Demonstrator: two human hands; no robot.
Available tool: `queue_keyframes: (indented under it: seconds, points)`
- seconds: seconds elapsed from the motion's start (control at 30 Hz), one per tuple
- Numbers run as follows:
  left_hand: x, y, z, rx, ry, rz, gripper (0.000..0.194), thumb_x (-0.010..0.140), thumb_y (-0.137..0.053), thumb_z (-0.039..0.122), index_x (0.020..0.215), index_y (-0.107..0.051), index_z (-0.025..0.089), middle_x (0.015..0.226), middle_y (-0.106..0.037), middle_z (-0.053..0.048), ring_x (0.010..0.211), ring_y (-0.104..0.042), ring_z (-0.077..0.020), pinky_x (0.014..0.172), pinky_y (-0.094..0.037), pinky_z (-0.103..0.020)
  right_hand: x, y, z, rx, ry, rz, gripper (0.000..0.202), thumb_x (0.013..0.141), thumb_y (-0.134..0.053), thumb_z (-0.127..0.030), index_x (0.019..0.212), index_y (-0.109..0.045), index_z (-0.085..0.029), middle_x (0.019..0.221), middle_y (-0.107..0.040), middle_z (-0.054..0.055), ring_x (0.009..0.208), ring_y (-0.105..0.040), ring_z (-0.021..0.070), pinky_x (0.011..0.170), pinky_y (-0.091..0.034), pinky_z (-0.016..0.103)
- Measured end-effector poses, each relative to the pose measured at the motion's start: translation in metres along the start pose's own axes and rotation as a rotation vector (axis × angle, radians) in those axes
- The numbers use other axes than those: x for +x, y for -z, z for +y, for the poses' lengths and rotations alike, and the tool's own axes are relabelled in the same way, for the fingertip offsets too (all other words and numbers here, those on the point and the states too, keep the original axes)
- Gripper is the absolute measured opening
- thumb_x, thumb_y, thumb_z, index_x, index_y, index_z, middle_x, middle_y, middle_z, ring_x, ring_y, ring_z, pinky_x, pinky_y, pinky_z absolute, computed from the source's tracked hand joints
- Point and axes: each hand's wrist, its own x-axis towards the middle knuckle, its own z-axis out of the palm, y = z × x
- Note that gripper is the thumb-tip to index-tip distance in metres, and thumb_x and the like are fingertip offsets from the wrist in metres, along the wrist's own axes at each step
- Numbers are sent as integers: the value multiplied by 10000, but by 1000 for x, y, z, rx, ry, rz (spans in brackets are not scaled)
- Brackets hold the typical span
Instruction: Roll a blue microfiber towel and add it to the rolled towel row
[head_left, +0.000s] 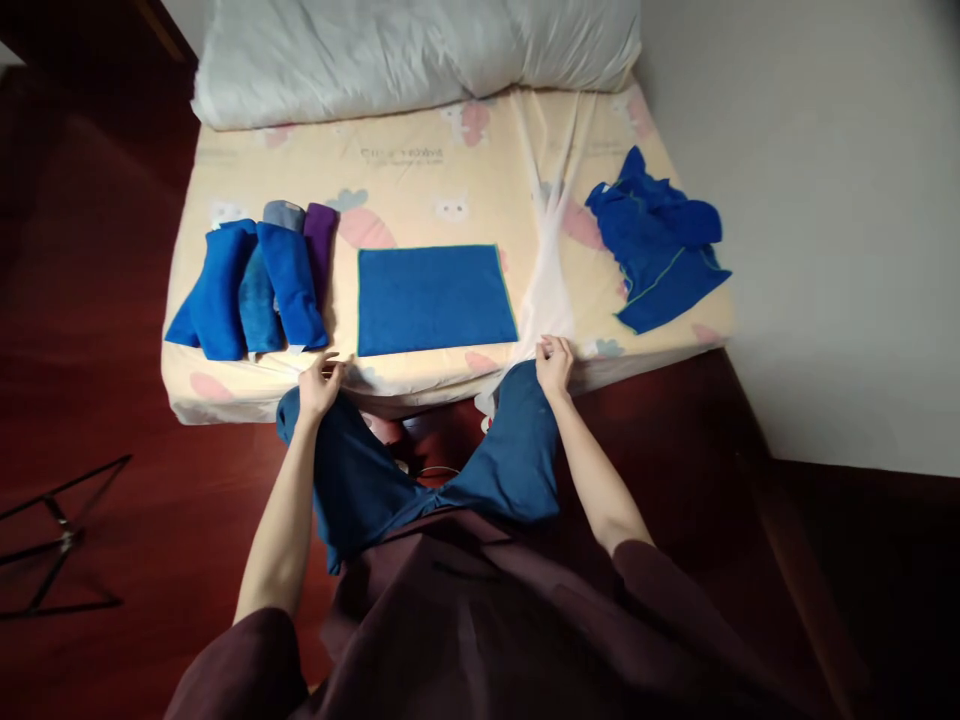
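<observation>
A blue cloth with a green edge (436,300) lies flat on the patterned bed (420,205). My left hand (321,385) is at the bed's front edge, left of the cloth's near corner, loosely bent with thumb and fingers apart and nothing in it. Right of the cloth, my right hand (553,366) has its fingers curled together at the lower end of a sheer white strip (549,275); what they grip is too small to tell. Folded blue, grey and purple cloths (289,280) lie at the left, and a crumpled heap of blue cloth (660,240) at the right.
A pale quilt (420,50) lies bunched along the bed's far side. A white wall (825,230) stands at the right. On the dark red floor (180,520), a thin black metal stand (64,540) shows at the left. My knees are against the bed's front edge.
</observation>
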Motion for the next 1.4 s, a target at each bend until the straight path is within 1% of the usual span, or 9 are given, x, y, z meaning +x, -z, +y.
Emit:
queue_keyframes:
  seconds: [0.1,0.2,0.37,0.6,0.8,0.97,1.1,1.23,1.4]
  points:
    - [15,-17,0,-33,-25,19,405,956,-537,303,1325,-573,141,1143,-733,-104,1008,-707,-179,945,-549,-287,1,-7,-5,18,92,-64,446,983,-405,-247,1338,-675,-224,1297,-685,169,1122,-700,269,1019,-553,395]
    - [27,-36,-3,8,-120,64,372,907,-590,286,1248,-619,141,1120,-691,-109,967,-683,-195,966,-551,-329,8,-21,-1,-31,216,-59,394,985,-473,-231,1314,-689,-211,1284,-685,157,1209,-646,279,1071,-520,417]
    - [29,-50,-9,163,-370,244,328,887,-596,228,1205,-672,197,1287,-602,-158,1176,-595,-302,1072,-491,-467,21,-40,16,-54,376,-16,370,971,-553,-185,1309,-699,-155,1256,-685,159,1218,-599,306,1084,-504,447]
    - [41,-58,-7,366,-574,139,387,997,-420,184,1298,-662,191,1386,-626,-176,1260,-538,-363,1033,-436,-542,43,-63,14,-123,501,-53,448,948,-544,-124,1376,-674,-154,1329,-681,163,1240,-564,347,1086,-441,535]
    - [63,-39,0,423,-590,26,315,960,-429,157,1074,-722,183,1063,-685,-168,1087,-594,-339,959,-495,-479,55,-67,7,-107,499,-44,409,904,-509,-42,1191,-776,-160,1235,-743,151,1156,-602,339,1015,-474,524]
    - [37,-12,-30,293,-697,-3,338,975,-427,211,1135,-724,185,1042,-683,-131,1043,-603,-291,951,-535,-429,20,-52,24,78,552,1,359,920,-524,-92,1147,-781,-196,1159,-759,109,1133,-643,285,1038,-517,445]
    - [22,-14,-43,162,-659,-45,348,938,-454,217,1131,-743,202,1079,-709,-105,1079,-617,-269,998,-540,-418,6,-50,29,206,524,-74,361,840,-578,-73,1088,-797,-218,1122,-761,85,1114,-668,263,1023,-558,418]
    - [32,-20,-41,108,-653,-26,298,899,-505,225,1035,-770,215,1180,-728,-107,1124,-627,-279,1060,-520,-452,16,-54,27,254,468,-182,457,728,-578,-11,1049,-815,-234,1137,-765,56,1024,-697,232,973,-590,395]
    - [36,-20,-46,87,-601,3,295,920,-492,250,957,-779,193,1195,-734,-118,1134,-645,-274,1068,-520,-473,23,-57,29,336,411,-184,475,701,-516,18,960,-827,-231,1156,-777,47,1013,-728,215,917,-611,359]
